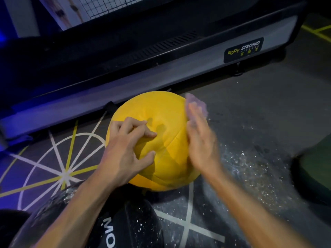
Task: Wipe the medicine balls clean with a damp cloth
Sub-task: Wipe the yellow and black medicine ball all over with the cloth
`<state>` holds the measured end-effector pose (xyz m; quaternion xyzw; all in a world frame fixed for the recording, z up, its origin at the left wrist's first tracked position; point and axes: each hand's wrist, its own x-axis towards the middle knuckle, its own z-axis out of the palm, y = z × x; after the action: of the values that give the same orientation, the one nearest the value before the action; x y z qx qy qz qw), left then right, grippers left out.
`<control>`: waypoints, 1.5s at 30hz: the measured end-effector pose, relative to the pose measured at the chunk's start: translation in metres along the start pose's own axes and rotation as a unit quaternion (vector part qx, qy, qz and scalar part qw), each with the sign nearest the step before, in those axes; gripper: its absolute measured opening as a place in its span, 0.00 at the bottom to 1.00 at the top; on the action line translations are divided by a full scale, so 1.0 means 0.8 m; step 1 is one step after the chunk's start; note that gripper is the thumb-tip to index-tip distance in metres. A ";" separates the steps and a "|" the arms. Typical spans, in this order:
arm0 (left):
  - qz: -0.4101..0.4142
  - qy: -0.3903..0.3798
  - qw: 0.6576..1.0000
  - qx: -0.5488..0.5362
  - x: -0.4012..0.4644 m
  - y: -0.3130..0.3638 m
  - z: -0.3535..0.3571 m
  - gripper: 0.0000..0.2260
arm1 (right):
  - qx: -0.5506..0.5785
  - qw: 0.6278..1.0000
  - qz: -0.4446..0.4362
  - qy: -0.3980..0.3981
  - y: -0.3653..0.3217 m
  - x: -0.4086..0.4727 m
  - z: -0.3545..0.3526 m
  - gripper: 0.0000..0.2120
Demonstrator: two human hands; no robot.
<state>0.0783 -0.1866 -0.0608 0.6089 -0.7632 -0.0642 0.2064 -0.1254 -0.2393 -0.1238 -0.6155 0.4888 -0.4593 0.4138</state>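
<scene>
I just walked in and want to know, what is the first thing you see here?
The big yellow ball in the middle of the floor jumps out first. The left hand grips its top with curled fingers, while the right hand, blurred, presses a pale purple cloth against its right side. Behind it runs a dark machine with a Body Strong label, and a black ball sits near the bottom edge.
</scene>
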 end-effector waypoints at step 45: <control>-0.212 0.064 0.974 -0.051 0.028 0.032 -0.017 0.13 | 0.047 0.994 -0.005 0.099 0.086 -0.148 -0.121 0.23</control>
<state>0.0566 -0.1993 -0.0347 0.7487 -0.5972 -0.1062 0.2676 -0.2465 -0.1413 -0.1862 -0.5497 0.5022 -0.5425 0.3890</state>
